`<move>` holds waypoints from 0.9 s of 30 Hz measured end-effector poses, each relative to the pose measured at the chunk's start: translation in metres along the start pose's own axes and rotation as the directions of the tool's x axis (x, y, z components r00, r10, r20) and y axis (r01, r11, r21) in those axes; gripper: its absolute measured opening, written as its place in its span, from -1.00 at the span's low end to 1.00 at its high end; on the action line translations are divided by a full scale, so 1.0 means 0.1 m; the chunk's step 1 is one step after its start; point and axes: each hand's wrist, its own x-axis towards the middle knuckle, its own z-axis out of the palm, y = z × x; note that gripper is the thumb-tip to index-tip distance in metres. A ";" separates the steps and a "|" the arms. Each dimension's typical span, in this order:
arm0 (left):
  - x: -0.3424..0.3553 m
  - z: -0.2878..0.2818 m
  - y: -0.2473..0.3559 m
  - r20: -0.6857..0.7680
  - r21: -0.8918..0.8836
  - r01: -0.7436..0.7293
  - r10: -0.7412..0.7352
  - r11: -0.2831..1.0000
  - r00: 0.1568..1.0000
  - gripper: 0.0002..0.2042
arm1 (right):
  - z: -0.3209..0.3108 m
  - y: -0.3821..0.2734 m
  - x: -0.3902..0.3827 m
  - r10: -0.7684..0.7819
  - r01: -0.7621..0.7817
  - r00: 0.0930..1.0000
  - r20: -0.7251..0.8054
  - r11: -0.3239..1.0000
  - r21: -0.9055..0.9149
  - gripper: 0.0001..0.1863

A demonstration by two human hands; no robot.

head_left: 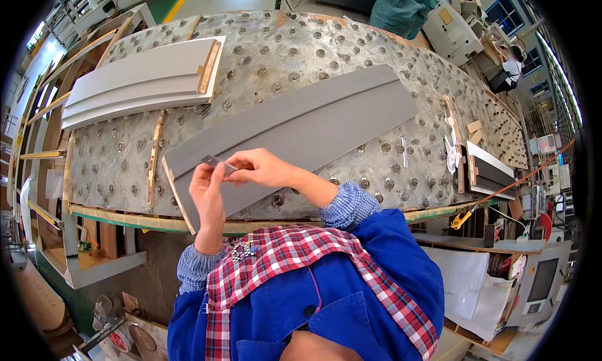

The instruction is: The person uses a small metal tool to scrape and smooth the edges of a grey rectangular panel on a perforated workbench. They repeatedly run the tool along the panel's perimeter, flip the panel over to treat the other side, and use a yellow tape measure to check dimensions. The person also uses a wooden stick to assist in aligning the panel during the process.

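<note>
A long grey panel (301,132) with a groove along its length lies slantwise on the metal ball-studded table (269,51). Above its near left end, my left hand (209,195) and my right hand (263,168) come together. Between their fingertips is a small, flat dark grey piece (215,162); its exact kind cannot be made out. Both hands are closed in a pinch on it, the right reaching in from the side. Part of the piece is hidden behind the fingers.
White and grey panels (141,79) are stacked at the far left. Toward the right lie a thin white pen-like tool (405,151), a white cloth (451,154) and more panels (492,170). An orange cord carries a yellow-handled tool (461,219). Another person (511,68) is far right.
</note>
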 end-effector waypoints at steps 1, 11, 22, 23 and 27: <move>0.03 0.06 -0.01 0.058 0.009 0.032 -0.033 0.999 0.998 -0.86 | -0.03 0.07 -0.08 0.018 -0.016 0.998 -0.066 0.999 0.033 -0.73; -0.12 0.11 -0.32 0.652 0.758 -0.649 -0.086 0.056 0.754 -0.11 | -0.77 0.52 -0.25 -0.528 0.005 0.781 -0.333 0.540 -0.842 -0.77; -0.06 -0.18 -0.33 0.635 0.769 -0.640 -0.121 0.001 0.763 -0.26 | -2.42 0.71 -1.02 -0.351 -0.624 0.322 -0.879 0.619 -0.476 -0.71; -0.07 -0.19 -0.33 0.633 0.770 -0.638 -0.127 0.003 0.763 -0.26 | -2.44 0.75 -1.08 -0.337 -0.615 0.318 -0.886 0.638 -0.464 -0.71; 0.01 -0.27 -0.32 0.636 0.764 -0.645 -0.137 -0.030 0.760 -0.23 | -2.16 0.94 -1.11 -0.525 -0.481 0.409 -0.746 0.571 -0.665 -0.73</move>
